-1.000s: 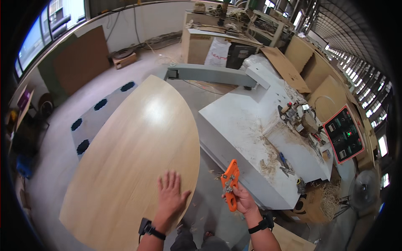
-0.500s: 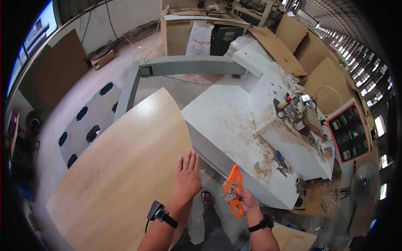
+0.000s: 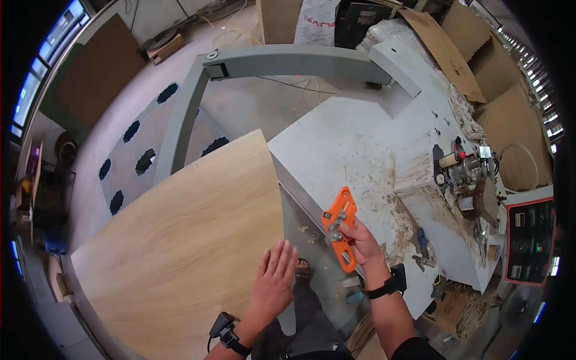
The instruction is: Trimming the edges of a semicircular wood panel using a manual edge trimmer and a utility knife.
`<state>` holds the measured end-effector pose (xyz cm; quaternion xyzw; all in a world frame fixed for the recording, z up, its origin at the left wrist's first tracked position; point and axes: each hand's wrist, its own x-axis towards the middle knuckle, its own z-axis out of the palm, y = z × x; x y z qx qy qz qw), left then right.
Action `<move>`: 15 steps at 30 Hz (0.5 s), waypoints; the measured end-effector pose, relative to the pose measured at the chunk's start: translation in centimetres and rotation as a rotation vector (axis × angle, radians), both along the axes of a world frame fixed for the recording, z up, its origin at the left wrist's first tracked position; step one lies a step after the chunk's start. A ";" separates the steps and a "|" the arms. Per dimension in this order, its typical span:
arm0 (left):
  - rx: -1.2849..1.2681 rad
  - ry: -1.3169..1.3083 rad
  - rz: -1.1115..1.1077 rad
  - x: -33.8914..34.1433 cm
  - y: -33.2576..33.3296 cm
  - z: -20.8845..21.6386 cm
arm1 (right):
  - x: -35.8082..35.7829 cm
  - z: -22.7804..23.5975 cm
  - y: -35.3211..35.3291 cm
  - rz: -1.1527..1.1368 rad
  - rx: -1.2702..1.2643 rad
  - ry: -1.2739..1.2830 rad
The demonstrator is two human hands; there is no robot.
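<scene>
A large wood-grain board [image 3: 186, 234] with a curved edge and a narrow far end lies in front of me on the left. My left hand [image 3: 275, 281] rests over its right edge, fingers stretched out flat. In my right hand [image 3: 363, 245], an orange hand edge trimmer [image 3: 344, 201] with metal fittings is held upright, thumb pressed against its middle. The trimmer is apart from the board, off to the right of the edge. My right fingers are mostly hidden behind it.
Right of the board stands a white machine table [image 3: 336, 141], littered with dust, with pliers [image 3: 422, 239] and a motor unit [image 3: 459, 165]. A grey metal arm [image 3: 294, 62] spans the back. At far right is a red-framed control panel [image 3: 530, 240]; cardboard [image 3: 443, 53] leans behind.
My right hand has lifted the trimmer farther forward, and it has turned slightly. My left hand has slid nearer to me along the board's edge. The whole view has shifted.
</scene>
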<state>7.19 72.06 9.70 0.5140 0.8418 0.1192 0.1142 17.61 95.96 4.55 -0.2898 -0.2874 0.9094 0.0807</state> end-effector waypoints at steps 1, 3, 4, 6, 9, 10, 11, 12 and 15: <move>-0.011 0.021 -0.075 0.0 -0.1 -0.3 | -0.5 -0.1 0.4 0.000 -0.023 0.011; -0.018 0.043 -0.147 0.3 -0.9 -0.3 | -1.9 1.0 0.8 0.018 0.086 -0.025; -0.013 -0.014 -0.153 0.9 -2.0 0.3 | -2.9 1.7 1.1 0.031 0.199 -0.056; -0.029 -0.063 -0.102 2.5 -5.2 0.5 | -5.0 3.0 2.0 0.073 0.286 -0.058; -0.062 -0.047 -0.016 6.0 -12.0 -0.8 | -8.0 4.4 2.9 0.086 0.513 -0.094; -0.047 -0.082 0.001 6.6 -13.0 0.3 | -8.7 4.4 3.3 0.100 0.703 -0.164; -0.028 -0.117 0.014 7.0 -14.0 1.5 | -9.2 4.6 3.7 0.111 0.896 -0.238; -0.020 -0.116 0.007 7.5 -15.9 1.5 | -9.8 4.8 3.6 0.104 0.983 -0.255; -0.072 -0.243 -0.055 8.2 -20.3 0.0 | -10.2 5.8 3.6 0.129 1.295 -0.278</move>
